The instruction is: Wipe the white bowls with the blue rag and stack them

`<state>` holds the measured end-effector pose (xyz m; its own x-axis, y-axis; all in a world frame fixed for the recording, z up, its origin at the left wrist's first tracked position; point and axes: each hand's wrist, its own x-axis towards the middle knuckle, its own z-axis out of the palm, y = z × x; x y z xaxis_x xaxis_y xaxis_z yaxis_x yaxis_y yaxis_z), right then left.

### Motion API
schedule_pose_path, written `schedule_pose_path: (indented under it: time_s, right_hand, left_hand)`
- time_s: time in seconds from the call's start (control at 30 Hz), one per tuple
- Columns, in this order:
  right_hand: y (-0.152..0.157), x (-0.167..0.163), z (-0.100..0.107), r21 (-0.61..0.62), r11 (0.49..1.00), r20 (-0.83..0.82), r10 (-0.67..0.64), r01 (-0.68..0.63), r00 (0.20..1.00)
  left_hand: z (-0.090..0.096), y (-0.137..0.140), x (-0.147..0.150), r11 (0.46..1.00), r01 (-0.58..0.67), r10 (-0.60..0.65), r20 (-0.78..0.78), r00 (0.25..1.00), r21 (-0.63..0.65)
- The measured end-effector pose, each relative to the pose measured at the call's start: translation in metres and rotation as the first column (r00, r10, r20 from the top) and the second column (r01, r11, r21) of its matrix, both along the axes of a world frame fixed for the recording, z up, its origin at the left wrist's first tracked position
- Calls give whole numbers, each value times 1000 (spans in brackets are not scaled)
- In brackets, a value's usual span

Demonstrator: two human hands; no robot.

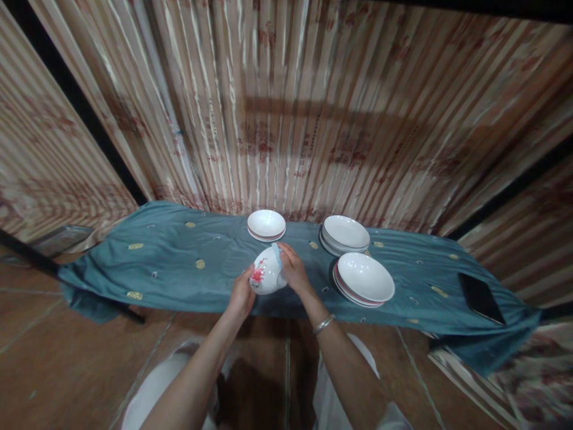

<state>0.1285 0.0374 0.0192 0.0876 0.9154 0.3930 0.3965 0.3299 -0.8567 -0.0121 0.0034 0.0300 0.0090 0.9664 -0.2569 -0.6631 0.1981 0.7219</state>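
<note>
A white bowl (267, 279) with a red flower print is held tilted on its side above the cloth-covered table. My left hand (242, 292) grips its left edge, fingers closed on it. On the other side, my right hand (292, 266) is closed on a light blue cloth (276, 254) pressed against the bowl's rim. Just behind the bowl sits a short stack of white bowls (267, 224). To the right are a stack of white dishes (346, 232) at the back and another stack of larger white bowls (366, 278) nearer me.
A blue-green patterned tablecloth (174, 269) covers the narrow table. On its right end lies a flat black device (480, 297). Black frame poles (85, 107) stand at the sides, with a patterned curtain (277, 119) hanging behind. Brown tiled floor (259, 370) shows below.
</note>
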Motion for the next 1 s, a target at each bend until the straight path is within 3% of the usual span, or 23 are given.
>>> schedule_pose_path:
  time_s: [0.13, 0.27, 0.43, 0.57, 0.77, 1.0]
  right_hand:
    - [-1, -1, 0, -5, 1000, 22, -29, 29, 999]
    - [-17, -10, 9, 83, 996, 211, 1, -18, 978]
    - [-43, -29, 21, 222, 965, 529, 4, -143, 848]
    - [-47, -33, 24, 233, 953, 623, 8, -195, 782]
    - [-34, -20, 21, 210, 969, 529, 0, -131, 848]
    - [-18, -10, 11, 89, 995, 248, 28, -51, 968]
  left_hand:
    - [-1, 0, -1, 1000, 3, -3, 19, 1000, 4]
    - [-2, -1, -2, 1000, 27, -27, 15, 1000, 15]
    - [-3, -2, -6, 999, 12, -12, 3, 1000, 32]
    - [-2, -1, -8, 998, 9, -8, -18, 1000, 63]
    - [1, 1, -5, 998, 53, -54, 28, 998, 42]
    - [-1, 0, -6, 998, 37, -38, 1, 999, 44]
